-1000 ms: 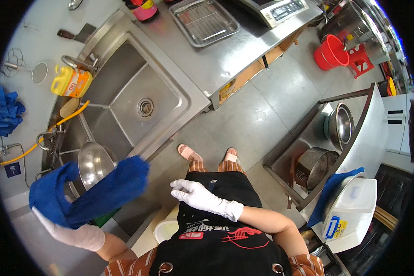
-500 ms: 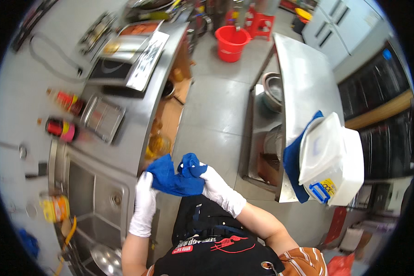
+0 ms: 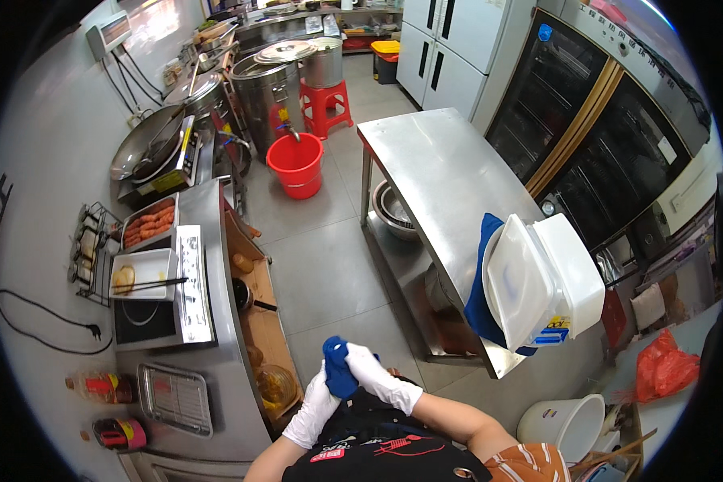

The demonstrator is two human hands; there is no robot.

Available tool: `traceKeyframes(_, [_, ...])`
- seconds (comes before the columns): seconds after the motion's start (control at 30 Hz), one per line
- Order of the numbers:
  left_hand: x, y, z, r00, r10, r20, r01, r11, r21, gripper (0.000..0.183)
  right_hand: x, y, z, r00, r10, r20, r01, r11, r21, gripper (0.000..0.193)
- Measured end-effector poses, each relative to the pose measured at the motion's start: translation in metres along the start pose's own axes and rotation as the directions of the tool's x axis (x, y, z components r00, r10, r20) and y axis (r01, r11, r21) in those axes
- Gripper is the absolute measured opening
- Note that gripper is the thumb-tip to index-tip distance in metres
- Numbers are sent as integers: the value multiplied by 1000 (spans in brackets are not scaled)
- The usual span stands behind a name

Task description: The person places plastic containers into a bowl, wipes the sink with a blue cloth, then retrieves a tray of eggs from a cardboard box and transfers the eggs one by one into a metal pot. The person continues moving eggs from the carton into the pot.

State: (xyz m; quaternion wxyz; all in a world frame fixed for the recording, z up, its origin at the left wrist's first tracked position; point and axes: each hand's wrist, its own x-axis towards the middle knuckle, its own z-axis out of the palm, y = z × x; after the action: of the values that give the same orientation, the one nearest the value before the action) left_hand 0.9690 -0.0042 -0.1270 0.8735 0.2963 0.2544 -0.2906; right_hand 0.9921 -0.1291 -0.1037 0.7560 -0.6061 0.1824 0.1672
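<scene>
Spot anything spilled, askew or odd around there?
No spill or damage stands out. One oddity: the black power plug at far left appears loose, connected to nothing. The blue cloth is merely bunched from being gripped.

Bright, fairly even indoor light, white glare patch (image 3: 157, 22) at far left, soft sheen across the steel worktable (image 3: 438, 173) and grey tiled floor (image 3: 337, 261), shadowed lower shelf (image 3: 400, 261), blue-white streak at far right, strong fisheye bending toward the rim, black corners, mostly sharp detail
</scene>
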Motion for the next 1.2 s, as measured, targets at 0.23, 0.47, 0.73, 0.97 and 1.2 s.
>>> traceKeyframes(0.23, [35,54,19,981,159,108,-169,437,884,46,34,-62,-50,993,6,-117,42,915,402,15])
traceKeyframes(0.47, [33,84,27,869,481,-113,-279,666,692,33,93,-70,-59,990,137,17,-138,979,148,16])
traceKeyframes(0.73, [-54,90,-20,717,503,-482,-506,852,137,33,138,-63,20,583,559,590,-388,829,-402,31])
traceKeyframes(0.97, [-125,84,-97,266,376,-887,-544,819,184,45,163,-42,52,529,619,581,-323,779,-537,30])
traceKeyframes(1.2, [-81,107,-126,19,645,-764,-313,730,608,33,224,-47,47,725,591,354,-373,769,-519,27])
